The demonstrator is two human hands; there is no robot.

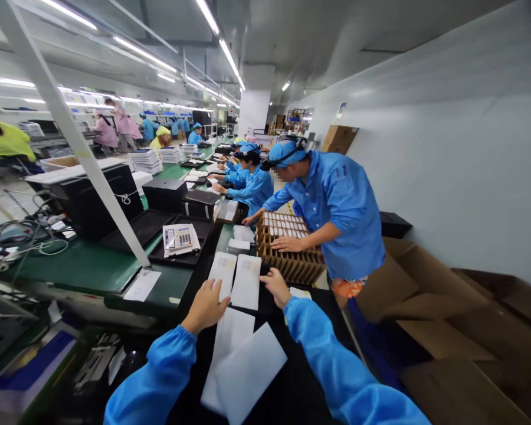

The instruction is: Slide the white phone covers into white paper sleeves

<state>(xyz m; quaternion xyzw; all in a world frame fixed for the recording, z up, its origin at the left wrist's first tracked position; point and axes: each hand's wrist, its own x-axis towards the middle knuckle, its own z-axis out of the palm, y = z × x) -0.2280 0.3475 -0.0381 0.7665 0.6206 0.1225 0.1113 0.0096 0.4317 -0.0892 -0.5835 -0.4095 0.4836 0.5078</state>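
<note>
Two white flat rectangular pouches or sheets with faint grey marks lie side by side on the black work surface. My left hand rests with its fingers spread over the lower edge of the left white piece. Beside the right edge of the right white piece is my right hand, its fingers apart; whether it touches the piece I cannot tell. Closer to me, a white sheet overlaps another white sheet. Just beyond the pair sits a small white stack.
A co-worker leans over a divided cardboard box holding rows of white items. A calculator lies in a black tray at left. A white post rises there too. Cardboard boxes stand on the right.
</note>
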